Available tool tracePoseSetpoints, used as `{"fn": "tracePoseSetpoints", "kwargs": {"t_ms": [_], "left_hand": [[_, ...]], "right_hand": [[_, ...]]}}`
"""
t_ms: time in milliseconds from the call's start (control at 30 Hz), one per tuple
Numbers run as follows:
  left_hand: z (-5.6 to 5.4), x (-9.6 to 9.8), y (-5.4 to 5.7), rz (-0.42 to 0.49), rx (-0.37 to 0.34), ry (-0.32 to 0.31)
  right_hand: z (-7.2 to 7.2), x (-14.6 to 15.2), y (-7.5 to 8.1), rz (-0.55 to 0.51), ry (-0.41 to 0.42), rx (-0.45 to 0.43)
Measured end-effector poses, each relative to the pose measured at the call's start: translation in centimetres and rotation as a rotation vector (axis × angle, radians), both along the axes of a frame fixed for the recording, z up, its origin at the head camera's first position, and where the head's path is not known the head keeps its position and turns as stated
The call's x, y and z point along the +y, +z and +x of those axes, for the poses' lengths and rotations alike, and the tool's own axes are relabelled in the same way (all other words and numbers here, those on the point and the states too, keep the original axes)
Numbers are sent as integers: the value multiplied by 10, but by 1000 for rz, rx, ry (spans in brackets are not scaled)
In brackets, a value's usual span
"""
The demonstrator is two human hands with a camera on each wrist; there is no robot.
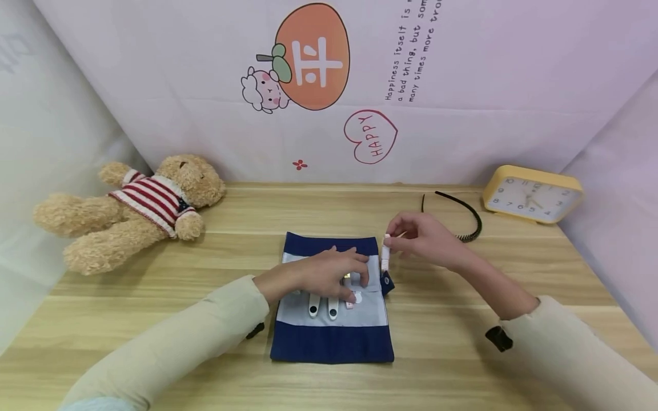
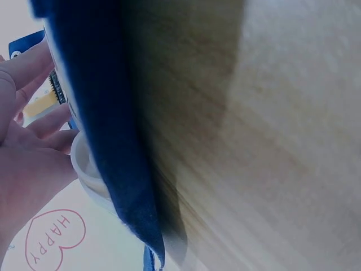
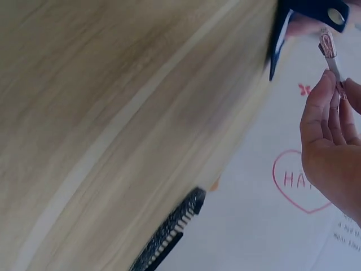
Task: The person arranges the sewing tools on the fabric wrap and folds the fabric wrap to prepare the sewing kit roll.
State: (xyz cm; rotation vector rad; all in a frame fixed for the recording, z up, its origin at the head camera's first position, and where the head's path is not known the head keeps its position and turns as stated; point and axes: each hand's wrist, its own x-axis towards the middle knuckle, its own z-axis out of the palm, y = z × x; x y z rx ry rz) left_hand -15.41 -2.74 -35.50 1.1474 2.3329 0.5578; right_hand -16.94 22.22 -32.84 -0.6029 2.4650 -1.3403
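A pale wood-grain tabletop (image 1: 437, 371) carries a tan plush bear in a red-and-white striped sweater (image 1: 154, 205), lying at the left. A navy-and-grey fabric pouch (image 1: 331, 344) lies spread flat near the middle. A yellow-framed rectangular clock (image 1: 534, 195) stands at the far right. The left hand (image 1: 329, 274) is over the pouch, fingers spread and loosely bent, gripping nothing. The right hand (image 1: 424, 241) pinches a slim white-and-pink stick (image 1: 385, 254) at the pouch's right edge, above its navy snap tab (image 1: 388, 282). A curved black toothed headband (image 1: 473, 214) lies behind that hand.
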Motion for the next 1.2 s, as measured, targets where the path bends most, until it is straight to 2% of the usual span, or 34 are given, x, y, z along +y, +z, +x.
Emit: {"fn": "tracePoseSetpoints", "kwargs": {"t_ms": [200,400,533,767,1200], "left_hand": [[0,-1,-2,7,-13,-9],[0,-3,-1,15,-21,-9],[2,-4,-1,17,-25,-6],[3,-5,0,22,-19,-1],[2,-5,-1,14,-26,4]], "right_hand": [[-5,-14,-13,3,71,7],[-5,-21,-21,19,116,-45],[-6,-23,-24,56,136,-63],[-5,-25,-27,125,218,-107],[-9,-27,-31,157,288,-87]]}}
